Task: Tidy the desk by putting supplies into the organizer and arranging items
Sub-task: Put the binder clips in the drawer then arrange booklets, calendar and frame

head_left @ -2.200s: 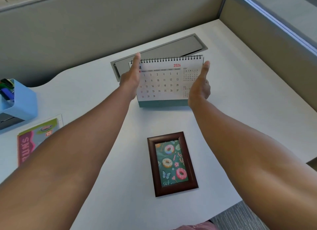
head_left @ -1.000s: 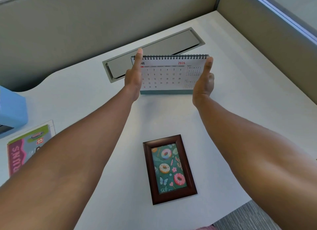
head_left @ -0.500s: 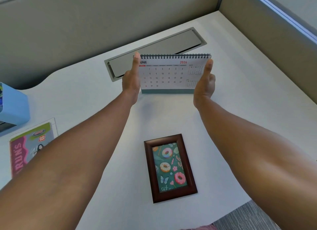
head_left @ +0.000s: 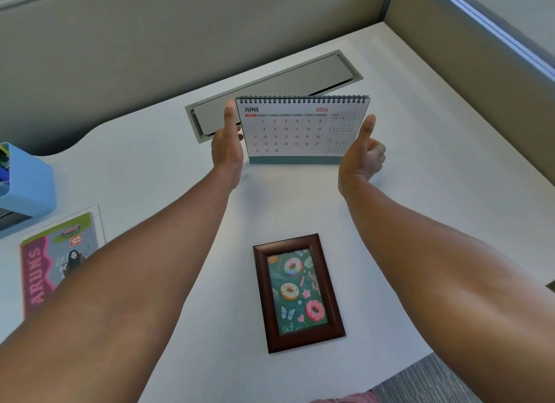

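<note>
While 2 hands, left (head_left: 226, 150) & right (head_left: 362, 159), pinch 1 desk calendar (head_left: 300, 129) upright, 1 photo frame (head_left: 298, 293) lies near.

We held both bare forearms stretched forward, roughly parallel. Our left hand (head_left: 226, 150) stood edge-on, thumb straight up, fingers mostly hidden behind it. Our right hand (head_left: 362, 156) had its thumb raised and its fingers curled toward the palm. Whether either hand touched anything, we could not tell.
</note>
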`<move>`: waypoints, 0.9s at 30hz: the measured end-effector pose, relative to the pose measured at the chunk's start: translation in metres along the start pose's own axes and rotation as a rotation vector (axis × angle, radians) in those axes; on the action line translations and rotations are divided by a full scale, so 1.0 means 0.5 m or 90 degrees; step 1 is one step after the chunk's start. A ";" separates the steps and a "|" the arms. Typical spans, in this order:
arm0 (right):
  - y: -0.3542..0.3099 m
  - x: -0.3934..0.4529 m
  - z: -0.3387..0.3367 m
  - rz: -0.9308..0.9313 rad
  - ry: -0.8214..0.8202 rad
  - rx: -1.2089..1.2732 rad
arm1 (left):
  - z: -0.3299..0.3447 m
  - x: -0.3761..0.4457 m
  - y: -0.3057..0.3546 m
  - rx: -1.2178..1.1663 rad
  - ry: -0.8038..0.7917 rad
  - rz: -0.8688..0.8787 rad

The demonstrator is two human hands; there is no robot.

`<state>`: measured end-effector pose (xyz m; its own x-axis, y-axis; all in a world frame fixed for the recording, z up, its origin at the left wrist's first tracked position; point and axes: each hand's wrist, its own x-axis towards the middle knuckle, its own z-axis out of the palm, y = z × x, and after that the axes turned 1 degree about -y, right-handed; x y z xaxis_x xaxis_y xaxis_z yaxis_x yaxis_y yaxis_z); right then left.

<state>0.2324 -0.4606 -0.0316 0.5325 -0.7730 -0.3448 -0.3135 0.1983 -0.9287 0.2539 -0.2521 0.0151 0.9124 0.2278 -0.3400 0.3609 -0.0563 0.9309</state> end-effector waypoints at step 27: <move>0.101 -0.140 -0.109 0.117 -0.407 -0.522 | -0.108 -0.184 -0.161 0.376 -0.179 -0.287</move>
<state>0.1362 -0.4293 -0.0467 0.6629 -0.2633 -0.7009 -0.7400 -0.3727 -0.5599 0.1307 -0.2158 -0.0215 0.6397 0.1014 -0.7619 0.6782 -0.5410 0.4974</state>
